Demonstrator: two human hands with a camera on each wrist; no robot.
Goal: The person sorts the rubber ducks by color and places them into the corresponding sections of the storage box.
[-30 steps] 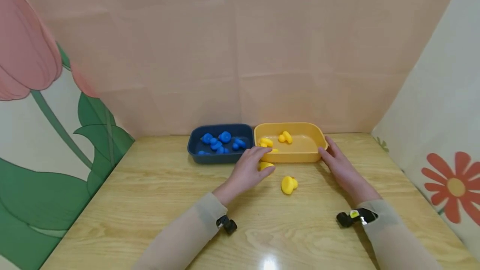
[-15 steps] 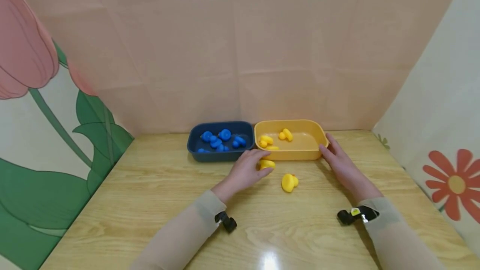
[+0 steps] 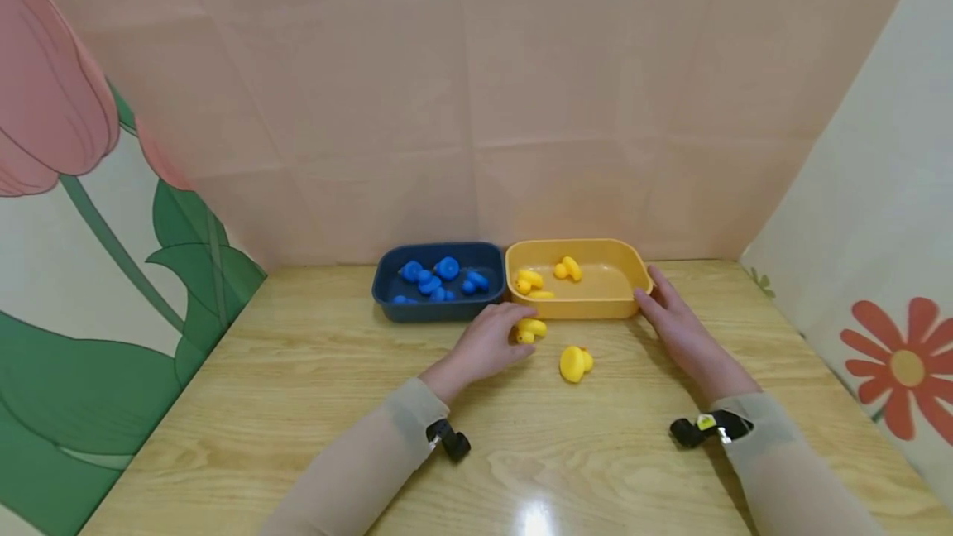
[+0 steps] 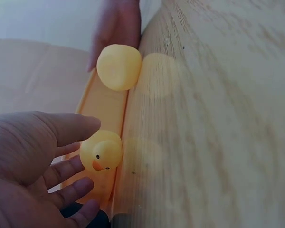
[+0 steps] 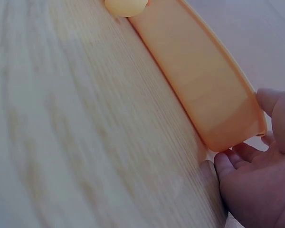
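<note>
In the head view my left hand (image 3: 487, 346) reaches around a small yellow toy duck (image 3: 532, 329) on the table, with the thumb in front and the fingers behind. The left wrist view shows this duck (image 4: 101, 151) facing the camera, the fingers spread loosely beside it. My right hand (image 3: 679, 337) holds the right end of the yellow tray (image 3: 588, 309). Its thumb is at the rim and its fingertips are against the end wall (image 5: 232, 142). A second yellow duck (image 3: 573, 364) lies tipped over on the table between my hands.
Several yellow ducks (image 3: 568, 269) lie inside the yellow tray. Against its left side stands a navy tray (image 3: 439, 314) holding several blue ducks (image 3: 447, 268). Behind both trays rises a pinkish backdrop (image 3: 476, 147). The wooden table (image 3: 313, 354) extends toward me.
My left thumb has drawn back slightly, and the duck beside it has turned so its head shows. My right hand stays at the yellow tray's end.
</note>
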